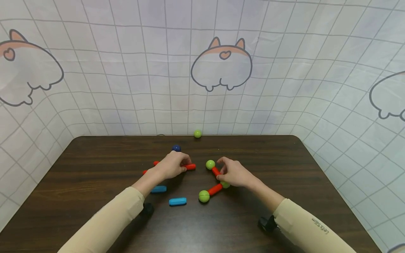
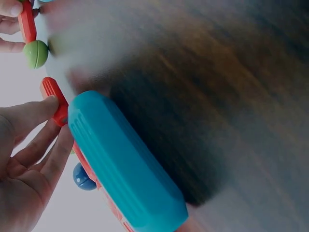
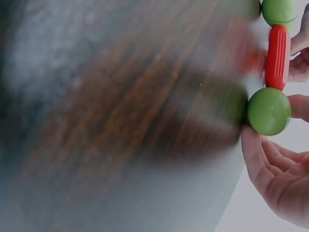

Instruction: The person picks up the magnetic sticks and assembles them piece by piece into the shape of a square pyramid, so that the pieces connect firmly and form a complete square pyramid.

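Note:
My left hand (image 1: 171, 165) pinches a short red rod (image 1: 190, 167) between thumb and fingers; in the left wrist view, one end of that rod (image 2: 53, 96) juts beyond the fingertips. To its right, my right hand (image 1: 235, 173) holds a bent chain of red rods and green balls, with thumb and fingers about the upper red rod (image 1: 216, 171) beside the corner green ball (image 1: 225, 184). A green ball (image 1: 210, 164) caps the far end and another green ball (image 1: 204, 196) the near end, joined by the lower red rod (image 1: 216, 189).
Two blue rods (image 1: 178, 201) lie near my left forearm. Other red rods (image 1: 156, 163) are partly hidden behind the left hand. A dark blue ball (image 1: 176, 148) sits beyond it. One loose green ball (image 1: 197, 134) rests at the far edge of the dark wooden table (image 1: 104, 149), before a patterned curtain.

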A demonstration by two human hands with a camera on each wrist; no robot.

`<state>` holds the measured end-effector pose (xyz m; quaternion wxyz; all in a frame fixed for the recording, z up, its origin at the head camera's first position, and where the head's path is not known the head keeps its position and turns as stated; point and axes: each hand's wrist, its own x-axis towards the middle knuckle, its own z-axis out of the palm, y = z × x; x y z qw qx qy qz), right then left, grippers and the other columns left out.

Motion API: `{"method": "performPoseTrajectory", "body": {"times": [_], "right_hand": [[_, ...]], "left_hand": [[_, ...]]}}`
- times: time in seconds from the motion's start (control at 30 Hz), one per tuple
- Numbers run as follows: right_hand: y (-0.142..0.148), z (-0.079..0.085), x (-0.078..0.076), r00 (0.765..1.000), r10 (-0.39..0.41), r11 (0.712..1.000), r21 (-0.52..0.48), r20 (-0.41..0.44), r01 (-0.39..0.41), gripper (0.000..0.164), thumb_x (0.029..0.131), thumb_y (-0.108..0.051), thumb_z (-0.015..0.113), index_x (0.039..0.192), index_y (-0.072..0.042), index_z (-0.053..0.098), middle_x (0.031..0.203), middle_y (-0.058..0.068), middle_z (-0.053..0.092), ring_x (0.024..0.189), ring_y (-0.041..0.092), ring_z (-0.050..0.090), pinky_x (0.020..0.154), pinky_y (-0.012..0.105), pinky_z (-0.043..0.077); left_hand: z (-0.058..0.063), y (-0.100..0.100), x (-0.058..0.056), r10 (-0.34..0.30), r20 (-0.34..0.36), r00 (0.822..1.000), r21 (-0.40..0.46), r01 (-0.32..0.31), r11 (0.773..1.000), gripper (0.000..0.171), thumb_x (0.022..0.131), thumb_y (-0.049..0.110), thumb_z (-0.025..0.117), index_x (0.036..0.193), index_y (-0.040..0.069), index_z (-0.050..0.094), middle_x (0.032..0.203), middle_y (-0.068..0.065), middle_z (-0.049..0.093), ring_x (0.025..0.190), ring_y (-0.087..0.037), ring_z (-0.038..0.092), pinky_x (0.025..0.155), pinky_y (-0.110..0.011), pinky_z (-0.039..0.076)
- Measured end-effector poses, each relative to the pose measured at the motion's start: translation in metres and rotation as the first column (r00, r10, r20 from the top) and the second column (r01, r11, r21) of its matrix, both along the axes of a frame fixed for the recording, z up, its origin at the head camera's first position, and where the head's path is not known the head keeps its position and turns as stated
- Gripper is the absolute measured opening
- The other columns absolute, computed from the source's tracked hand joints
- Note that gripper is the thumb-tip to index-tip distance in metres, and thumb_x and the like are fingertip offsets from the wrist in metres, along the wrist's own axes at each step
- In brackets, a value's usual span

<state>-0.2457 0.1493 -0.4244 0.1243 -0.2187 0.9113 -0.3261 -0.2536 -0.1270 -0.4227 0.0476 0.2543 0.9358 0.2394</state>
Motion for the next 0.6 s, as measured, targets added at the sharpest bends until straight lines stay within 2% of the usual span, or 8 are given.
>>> {"method": "performPoseTrajectory", "body": {"times": [0.17, 0.4, 0.6], "right_hand": [[-0.0025, 0.0003, 0.0022, 1.0, -0.017, 1.0, 0.011, 0.006, 0.017, 0.054, 0.093, -0.013, 0.075, 0.137, 0.007, 0.051, 0.083, 0.001, 0.063, 0.067, 0.013, 0.058, 0.063, 0.029, 0.049], [-0.0064, -0.0013, 0.0049, 0.995, -0.043, 0.997, -0.065, 0.088, 0.049, 0.063, 0.095, -0.014, 0.074, 0.145, 0.008, 0.041, 0.084, 0.005, 0.064, 0.056, 0.018, 0.067, 0.056, 0.032, 0.057], [-0.0096, -0.0043, 0.0039, 0.994, -0.042, 0.994, -0.098, 0.097, 0.052, 0.065, 0.095, -0.012, 0.073, 0.147, 0.007, 0.039, 0.082, 0.006, 0.064, 0.056, 0.018, 0.067, 0.056, 0.033, 0.058]], "left_hand": [[0.0017, 0.001, 0.0012, -0.001, 0.016, 1.0, 0.003, 0.001, 1.0, 0.019, 0.093, 0.001, 0.075, 0.112, 0.005, 0.073, 0.108, -0.006, 0.072, 0.101, -0.024, 0.067, 0.088, -0.039, 0.056], [0.002, 0.0025, 0.0007, 0.008, 0.016, 1.0, -0.004, -0.008, 1.0, 0.019, 0.093, 0.001, 0.075, 0.111, 0.005, 0.073, 0.108, -0.006, 0.072, 0.101, -0.024, 0.067, 0.089, -0.039, 0.056], [0.0026, 0.006, -0.0007, 0.021, 0.024, 0.999, 0.02, -0.021, 1.0, 0.019, 0.093, 0.001, 0.075, 0.111, 0.006, 0.074, 0.107, -0.005, 0.071, 0.1, -0.023, 0.066, 0.09, -0.039, 0.056]]}}
